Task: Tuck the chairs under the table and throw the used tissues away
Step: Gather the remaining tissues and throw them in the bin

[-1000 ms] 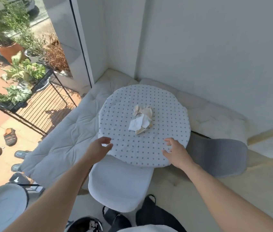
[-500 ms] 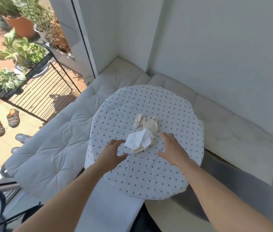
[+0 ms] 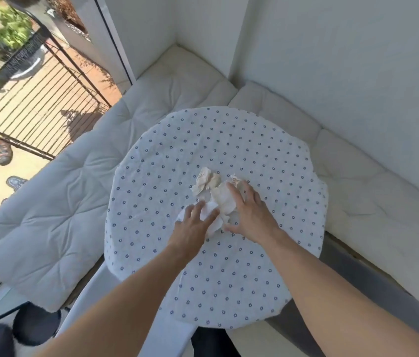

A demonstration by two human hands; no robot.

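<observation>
Two bare forearms enter the view from the bottom edge. No sleeve, watch, ring or glove is visible on either. The left hand and right hand each show five uncovered fingers.

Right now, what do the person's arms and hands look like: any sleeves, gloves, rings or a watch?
Both arms are bare from the bottom of the frame to the fingertips: no sleeves show. The left hand and the right hand wear no gloves, and I see no rings, watch or bracelet on either wrist. The nails look short and unpainted, though the picture is soft at that size.
</observation>
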